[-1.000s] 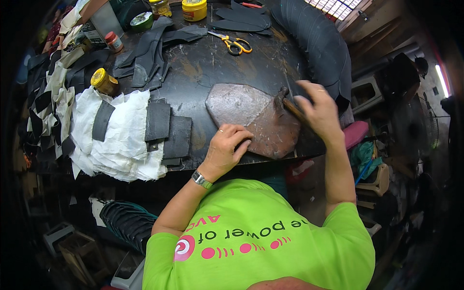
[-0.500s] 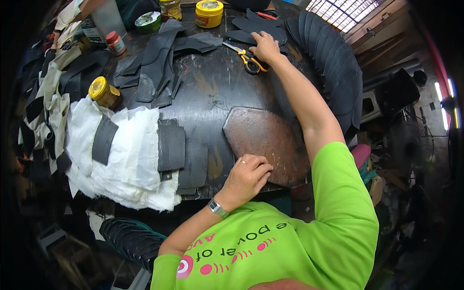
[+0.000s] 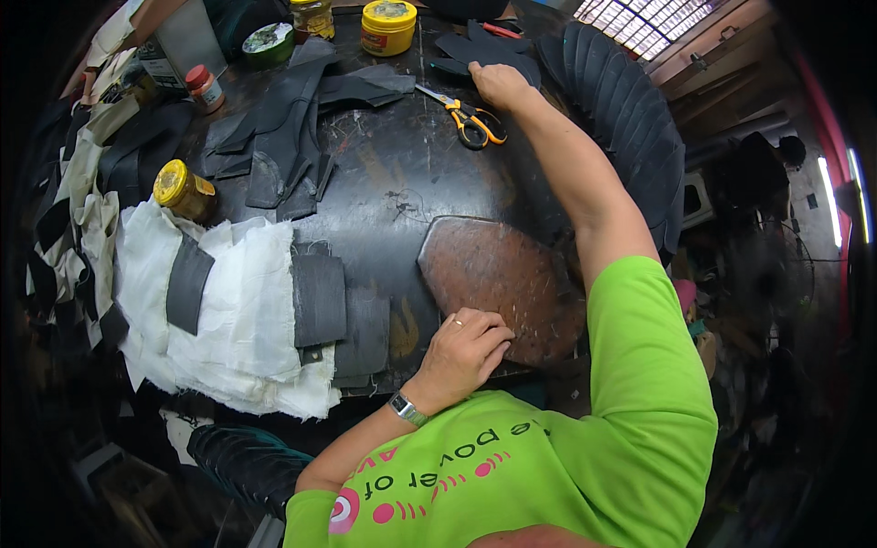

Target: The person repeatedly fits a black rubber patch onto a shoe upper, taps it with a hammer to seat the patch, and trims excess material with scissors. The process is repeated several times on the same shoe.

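My right hand [image 3: 502,87] reaches to the far side of the table. Its fingers are closed at the edge of a black sole-shaped piece [image 3: 449,67], one of several flat dark pieces [image 3: 484,46] lying loosely overlapped. Just left of and nearer than this hand lie scissors [image 3: 470,123] with orange and black handles. My left hand [image 3: 468,347], with curled fingers, rests on the near edge of a brown board [image 3: 493,274] that has angled corners and a scuffed face. Nothing shows in the left hand.
A long curved row of overlapping black pieces [image 3: 630,137] lines the right side. At left lie white cloth sheets [image 3: 242,320] and dark rectangular pieces [image 3: 320,297]. Dark cut scraps [image 3: 283,128], a yellow-lidded jar [image 3: 183,190], a yellow tub [image 3: 388,27] and a red-capped bottle [image 3: 204,87] stand beyond.
My right hand has gone from spread fingers over the dark pieces to fingers closed at one piece's edge. My left hand stays on the board. The view has shifted slightly.
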Demonstrator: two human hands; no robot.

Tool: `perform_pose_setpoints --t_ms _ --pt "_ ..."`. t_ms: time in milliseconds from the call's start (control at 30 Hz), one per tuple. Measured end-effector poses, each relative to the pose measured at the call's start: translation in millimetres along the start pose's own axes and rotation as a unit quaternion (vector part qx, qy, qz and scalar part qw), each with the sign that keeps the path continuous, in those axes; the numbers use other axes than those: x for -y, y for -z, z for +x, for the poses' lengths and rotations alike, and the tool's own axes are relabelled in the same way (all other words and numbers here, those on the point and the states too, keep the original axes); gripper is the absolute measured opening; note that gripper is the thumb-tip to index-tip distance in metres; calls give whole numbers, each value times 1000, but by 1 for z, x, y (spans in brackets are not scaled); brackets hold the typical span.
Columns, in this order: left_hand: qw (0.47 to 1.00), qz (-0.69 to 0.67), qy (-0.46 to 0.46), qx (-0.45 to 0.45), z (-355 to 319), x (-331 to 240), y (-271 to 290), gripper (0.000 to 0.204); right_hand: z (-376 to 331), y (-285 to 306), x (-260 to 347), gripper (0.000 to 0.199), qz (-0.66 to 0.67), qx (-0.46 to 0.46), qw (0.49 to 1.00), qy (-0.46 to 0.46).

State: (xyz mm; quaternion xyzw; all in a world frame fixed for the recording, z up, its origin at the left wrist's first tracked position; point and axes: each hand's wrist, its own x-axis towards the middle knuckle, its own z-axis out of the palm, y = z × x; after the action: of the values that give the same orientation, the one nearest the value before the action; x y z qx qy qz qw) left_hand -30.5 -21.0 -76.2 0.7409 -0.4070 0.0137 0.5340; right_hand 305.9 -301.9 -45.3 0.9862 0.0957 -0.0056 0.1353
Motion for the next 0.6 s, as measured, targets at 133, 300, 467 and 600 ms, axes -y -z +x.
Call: perform_pose_setpoints --t_ms 133,300,467,600 --pt "1000 14 -4 -3 -2 1 -2 16 -2 6 1 23 45 0 998 54" --pt "999 36 -11 -9 -4 1 -7 17 -15 -13 -22 26 232 -142 961 -45" --pt "999 -20 32 11 6 -23 10 14 -55 2 -25 21 407 -472 758 -193" --pt "994 -98 47 -16 31 -49 58 15 -128 69 -28 19 328 -578 746 -52"
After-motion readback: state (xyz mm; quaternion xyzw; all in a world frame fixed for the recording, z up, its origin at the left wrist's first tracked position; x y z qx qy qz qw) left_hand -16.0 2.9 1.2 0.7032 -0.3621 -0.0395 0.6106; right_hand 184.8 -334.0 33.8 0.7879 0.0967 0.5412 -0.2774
